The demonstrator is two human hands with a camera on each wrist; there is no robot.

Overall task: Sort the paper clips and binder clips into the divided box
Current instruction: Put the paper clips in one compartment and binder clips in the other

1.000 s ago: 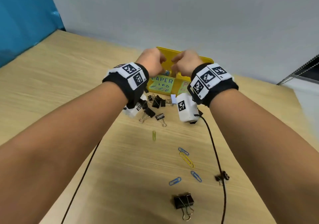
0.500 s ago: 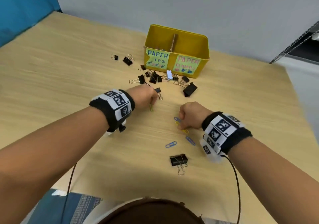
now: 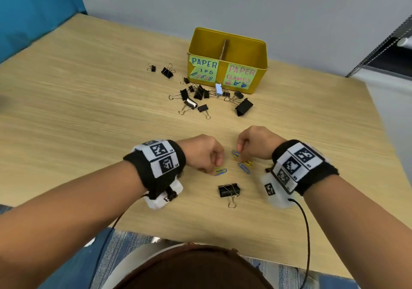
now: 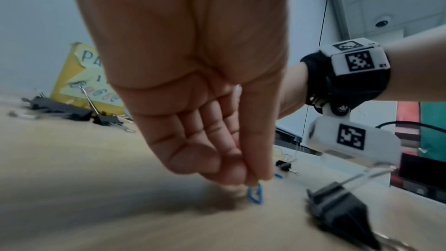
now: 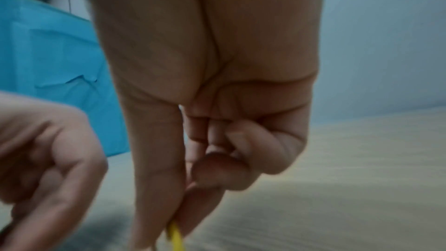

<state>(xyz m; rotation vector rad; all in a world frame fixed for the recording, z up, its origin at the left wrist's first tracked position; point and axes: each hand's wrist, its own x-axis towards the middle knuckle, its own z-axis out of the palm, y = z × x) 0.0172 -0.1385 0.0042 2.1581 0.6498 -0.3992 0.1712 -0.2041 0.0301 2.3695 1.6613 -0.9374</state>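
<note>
A yellow divided box (image 3: pixel 227 50) labelled for paper clips on its left half and clamps on its right stands at the table's far side. My left hand (image 3: pixel 217 165) is curled, its fingertips (image 4: pixel 258 173) pinching a blue paper clip (image 4: pixel 254 195) that touches the table. My right hand (image 3: pixel 239 152) pinches a yellow paper clip (image 5: pixel 175 236) between thumb and forefinger. Between the hands lie a yellow clip (image 3: pixel 248 163) and a blue clip (image 3: pixel 244 169). A black binder clip (image 3: pixel 229 190) lies just nearer me.
Several black binder clips (image 3: pixel 198 97) and a light blue one (image 3: pixel 218 89) are scattered before the box, with two more (image 3: pixel 167 71) to its left. Cables run from both wrists over the table's near edge (image 3: pixel 245 253). A blue panel (image 3: pixel 33 10) stands at the far left.
Both hands have come back from over the box to the paper clips near me. The left hand then shifted from a farther clip to the blue one and pinched it.
</note>
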